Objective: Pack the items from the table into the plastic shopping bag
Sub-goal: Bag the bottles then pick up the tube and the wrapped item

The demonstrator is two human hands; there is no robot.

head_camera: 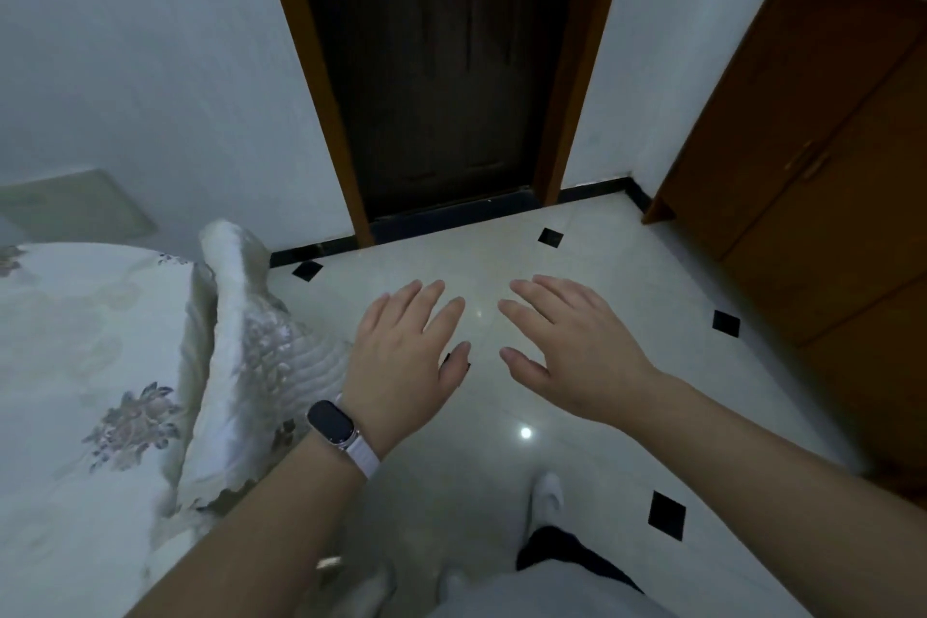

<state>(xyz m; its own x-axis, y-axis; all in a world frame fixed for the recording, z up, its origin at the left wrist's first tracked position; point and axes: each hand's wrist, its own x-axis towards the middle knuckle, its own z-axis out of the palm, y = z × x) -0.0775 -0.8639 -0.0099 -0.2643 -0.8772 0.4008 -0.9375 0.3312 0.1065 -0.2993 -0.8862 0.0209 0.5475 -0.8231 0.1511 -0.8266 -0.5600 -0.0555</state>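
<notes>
Palms down, fingers straight: left hand [406, 361], right hand [582, 356].

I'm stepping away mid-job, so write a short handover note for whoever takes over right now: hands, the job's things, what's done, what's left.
Left hand: open, empty, a watch on its wrist.
Right hand: open, empty.
Both are held out above the tiled floor, facing a dark door.
Job's things: no table, bag or items in view. A bed is at left, a wooden cabinet at right.
Done: nothing that shows.
Left: find the table and bag, then pack everything.
</notes>
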